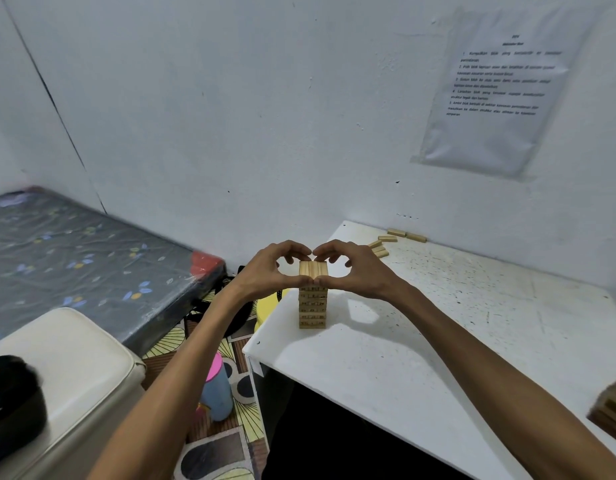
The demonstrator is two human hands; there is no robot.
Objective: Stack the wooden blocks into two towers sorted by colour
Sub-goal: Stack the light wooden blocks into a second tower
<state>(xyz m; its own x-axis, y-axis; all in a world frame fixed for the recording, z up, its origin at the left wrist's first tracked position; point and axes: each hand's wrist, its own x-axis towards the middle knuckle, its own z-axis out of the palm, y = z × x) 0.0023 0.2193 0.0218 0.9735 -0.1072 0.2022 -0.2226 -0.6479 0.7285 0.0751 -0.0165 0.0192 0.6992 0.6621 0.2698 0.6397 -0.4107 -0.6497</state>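
Note:
A tower of pale wooden blocks with printed numbers stands near the left front of the white table. Both hands close around its top layer. My left hand pinches that layer from the left, thumb on the near side and fingers curled over the far side. My right hand mirrors it from the right. The thumbs meet at the front and the fingertips nearly touch at the back. Several loose blocks lie at the table's far edge by the wall.
A second stack of darker blocks shows at the right edge of the table. Left of the table are a mattress, a cream padded seat, a blue bottle with a pink lid and a yellow thing on the floor.

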